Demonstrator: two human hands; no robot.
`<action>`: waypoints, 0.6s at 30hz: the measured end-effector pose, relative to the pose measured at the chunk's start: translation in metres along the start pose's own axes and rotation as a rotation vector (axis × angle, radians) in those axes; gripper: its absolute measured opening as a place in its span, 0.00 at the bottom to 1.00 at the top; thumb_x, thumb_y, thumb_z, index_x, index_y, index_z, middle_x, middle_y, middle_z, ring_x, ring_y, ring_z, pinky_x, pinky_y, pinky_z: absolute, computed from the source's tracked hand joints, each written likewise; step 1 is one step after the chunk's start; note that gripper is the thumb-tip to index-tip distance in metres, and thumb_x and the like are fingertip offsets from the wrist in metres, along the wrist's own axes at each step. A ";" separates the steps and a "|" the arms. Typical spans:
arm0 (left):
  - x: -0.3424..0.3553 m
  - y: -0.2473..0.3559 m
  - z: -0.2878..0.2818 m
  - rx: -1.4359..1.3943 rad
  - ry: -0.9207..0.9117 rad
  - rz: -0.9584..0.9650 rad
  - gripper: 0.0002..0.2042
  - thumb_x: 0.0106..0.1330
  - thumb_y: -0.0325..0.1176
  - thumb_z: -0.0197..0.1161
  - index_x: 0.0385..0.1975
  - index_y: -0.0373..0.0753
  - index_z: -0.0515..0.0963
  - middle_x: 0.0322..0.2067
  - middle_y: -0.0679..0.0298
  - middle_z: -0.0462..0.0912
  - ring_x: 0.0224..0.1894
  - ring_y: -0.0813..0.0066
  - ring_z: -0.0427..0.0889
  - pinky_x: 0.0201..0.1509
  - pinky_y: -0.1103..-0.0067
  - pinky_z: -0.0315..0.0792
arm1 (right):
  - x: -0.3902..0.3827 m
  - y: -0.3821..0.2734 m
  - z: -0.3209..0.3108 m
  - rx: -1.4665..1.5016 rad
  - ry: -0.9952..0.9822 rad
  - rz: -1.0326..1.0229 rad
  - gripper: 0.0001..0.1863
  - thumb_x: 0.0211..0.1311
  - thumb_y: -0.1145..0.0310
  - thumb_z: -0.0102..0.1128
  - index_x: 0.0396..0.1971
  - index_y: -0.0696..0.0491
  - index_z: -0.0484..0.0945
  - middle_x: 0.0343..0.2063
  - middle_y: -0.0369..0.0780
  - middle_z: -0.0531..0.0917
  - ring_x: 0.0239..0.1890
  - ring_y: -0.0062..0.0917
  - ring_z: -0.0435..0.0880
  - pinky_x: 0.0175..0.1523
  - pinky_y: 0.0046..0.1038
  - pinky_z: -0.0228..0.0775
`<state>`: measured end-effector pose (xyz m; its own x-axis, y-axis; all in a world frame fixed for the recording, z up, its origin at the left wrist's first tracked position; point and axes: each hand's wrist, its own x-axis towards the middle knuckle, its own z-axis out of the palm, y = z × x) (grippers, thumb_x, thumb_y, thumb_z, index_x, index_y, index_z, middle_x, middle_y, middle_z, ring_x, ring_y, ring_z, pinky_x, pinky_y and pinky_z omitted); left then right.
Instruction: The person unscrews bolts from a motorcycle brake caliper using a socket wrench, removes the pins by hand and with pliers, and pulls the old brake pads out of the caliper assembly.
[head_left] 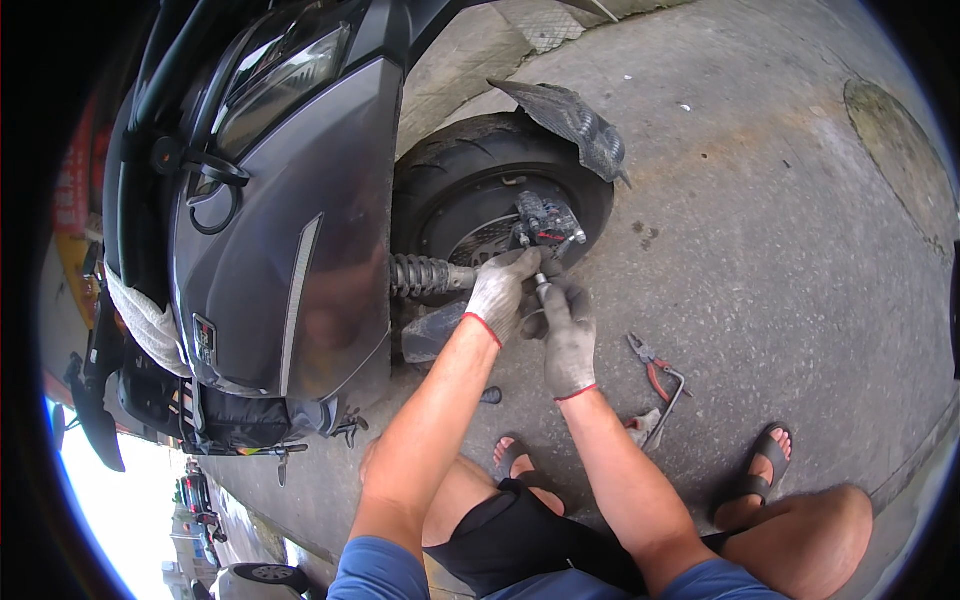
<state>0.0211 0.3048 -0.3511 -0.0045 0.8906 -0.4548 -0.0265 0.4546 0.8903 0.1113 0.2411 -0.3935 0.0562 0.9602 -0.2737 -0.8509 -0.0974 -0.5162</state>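
Both hands wear pale, dirty knit gloves with red cuffs, just below a brake caliper (550,225) at the black wheel (432,175). My left hand (500,290) has thumb and fingers closed at the top of a small metal fitting, beside the coiled shock absorber (422,275); what exactly it grips is partly hidden. My right hand (568,340), a little lower and to the right, grips a short silver metal cylinder (543,284). A loose dark fender piece (570,125) rests over the tyre's upper edge.
A dark scooter body (290,180) fills the left side. On the concrete ground by my right forearm lie red-handled pliers (645,360), an L-shaped wrench (675,400) and a pale cloth or glove (642,425). My sandalled feet are below; parked vehicles show at the lower left.
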 end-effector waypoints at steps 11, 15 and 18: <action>0.003 -0.003 -0.002 -0.077 0.020 0.059 0.13 0.75 0.34 0.51 0.47 0.31 0.76 0.39 0.58 0.82 0.39 0.70 0.82 0.45 0.75 0.78 | -0.003 -0.001 0.006 -0.191 0.025 -0.132 0.09 0.65 0.74 0.56 0.44 0.58 0.74 0.39 0.43 0.81 0.37 0.28 0.81 0.43 0.32 0.75; -0.001 0.001 0.006 -0.118 -0.009 0.007 0.12 0.74 0.35 0.52 0.44 0.33 0.77 0.37 0.60 0.83 0.36 0.72 0.82 0.39 0.76 0.78 | 0.014 0.016 -0.008 -0.483 0.036 -0.346 0.11 0.65 0.73 0.57 0.46 0.58 0.73 0.37 0.43 0.82 0.36 0.28 0.81 0.42 0.31 0.76; 0.002 0.000 0.003 -0.081 0.001 0.061 0.12 0.74 0.35 0.52 0.45 0.33 0.77 0.36 0.60 0.82 0.35 0.71 0.82 0.38 0.75 0.78 | 0.007 0.005 -0.008 -0.782 -0.029 -0.636 0.11 0.65 0.74 0.57 0.45 0.59 0.73 0.38 0.43 0.82 0.35 0.27 0.81 0.42 0.30 0.75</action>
<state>0.0240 0.3065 -0.3520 -0.0099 0.9165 -0.3999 -0.1068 0.3967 0.9117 0.1112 0.2454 -0.4049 0.3586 0.8987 0.2525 -0.0848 0.3008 -0.9499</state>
